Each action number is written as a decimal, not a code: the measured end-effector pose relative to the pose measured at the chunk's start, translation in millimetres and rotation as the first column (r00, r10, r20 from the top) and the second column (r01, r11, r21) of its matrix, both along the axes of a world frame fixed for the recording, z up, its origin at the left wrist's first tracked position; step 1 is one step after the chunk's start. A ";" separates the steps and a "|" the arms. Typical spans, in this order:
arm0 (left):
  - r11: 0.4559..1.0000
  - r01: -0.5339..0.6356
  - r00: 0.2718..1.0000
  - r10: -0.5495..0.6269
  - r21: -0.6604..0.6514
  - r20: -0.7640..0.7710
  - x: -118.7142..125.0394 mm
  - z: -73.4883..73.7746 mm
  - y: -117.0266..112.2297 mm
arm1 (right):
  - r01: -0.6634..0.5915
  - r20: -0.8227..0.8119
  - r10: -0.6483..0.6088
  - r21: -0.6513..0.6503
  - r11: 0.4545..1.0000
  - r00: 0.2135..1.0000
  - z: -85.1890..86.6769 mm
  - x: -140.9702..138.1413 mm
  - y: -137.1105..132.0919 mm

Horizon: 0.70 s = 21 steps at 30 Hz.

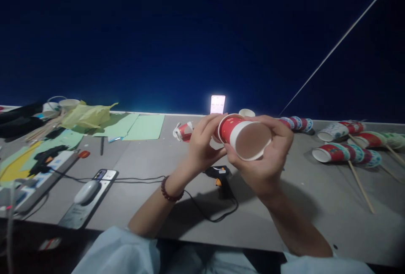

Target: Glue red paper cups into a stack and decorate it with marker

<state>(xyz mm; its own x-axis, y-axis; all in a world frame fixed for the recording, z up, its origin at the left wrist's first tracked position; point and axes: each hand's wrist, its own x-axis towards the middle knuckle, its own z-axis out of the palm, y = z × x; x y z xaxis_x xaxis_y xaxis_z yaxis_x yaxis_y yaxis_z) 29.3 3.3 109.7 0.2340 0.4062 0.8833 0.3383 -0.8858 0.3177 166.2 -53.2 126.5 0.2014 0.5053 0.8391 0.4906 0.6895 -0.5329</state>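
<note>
Both hands hold a red-and-white paper cup (245, 137) on its side above the grey table (148, 189), its open mouth turned toward me. My right hand (268, 155) wraps around the cup from the right and below. At the cup's far end, on the left, the fingers of my left hand (202, 145) are curled and touching it; a dark bead bracelet sits on that wrist. Beneath the hands a black glue gun (220, 174) lies on the table with its cord trailing toward me.
Several cups joined in rows on wooden sticks (343, 153) lie at the right. A cut red cup piece (183, 131) and a lit phone (217, 104) stand behind. Green and yellow paper sheets (144, 127), a power strip (38, 177), a second phone and a white mouse (86, 191) fill the left.
</note>
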 end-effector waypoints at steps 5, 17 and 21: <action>1.000 0.009 1.000 -0.009 0.005 0.017 1.5 -2.0 3.7 | 0.029 0.021 -0.028 -0.021 0.999 0.999 -5.6 0.1 3.7; 0.998 -0.049 0.999 0.049 0.044 0.002 7.0 -9.2 3.1 | 0.050 0.016 -0.051 0.010 0.999 0.999 -4.9 0.9 5.6; 1.000 0.007 1.000 -0.007 0.002 -0.031 4.2 -14.7 10.2 | 0.025 0.003 -0.025 0.019 1.000 1.000 -9.4 3.9 15.6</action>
